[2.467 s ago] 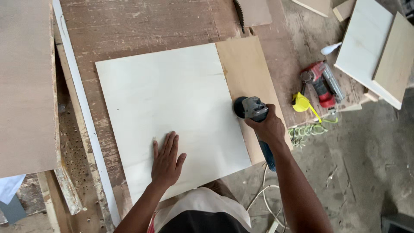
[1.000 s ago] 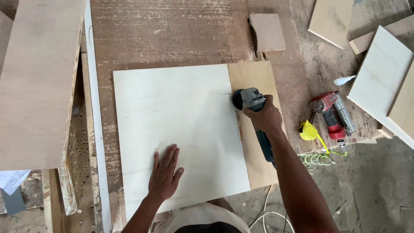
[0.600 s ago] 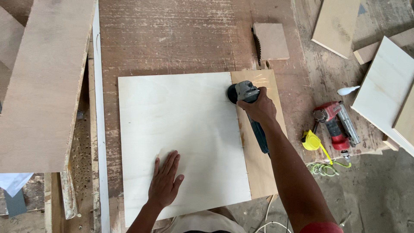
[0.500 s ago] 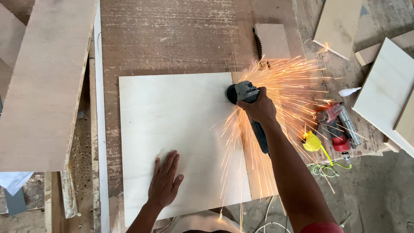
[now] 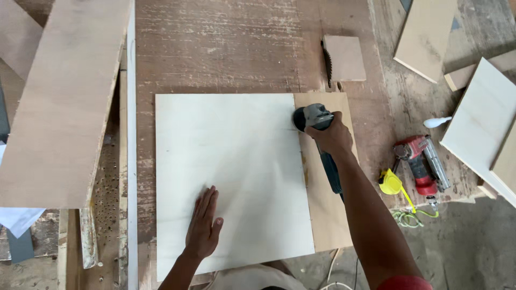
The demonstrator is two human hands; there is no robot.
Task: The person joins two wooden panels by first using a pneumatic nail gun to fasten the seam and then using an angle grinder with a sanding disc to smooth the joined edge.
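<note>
Pale laminate sheet (image 5: 231,172) being seen as smooth, matt, lying over bare brown plywood (image 5: 328,188) of dull grain. Workbench (image 5: 226,48) top being shown as worn, scratched wood, whitish streaks near far edge. Angle grinder (image 5: 317,121) being presented with grey metal head, dark plastic body. Nail gun (image 5: 422,164): glossy red plastic, metal.

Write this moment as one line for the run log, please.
left hand: flat on pale sheet | right hand: grips angle grinder at sheet's right edge | no sparks | red nail gun at right
</note>
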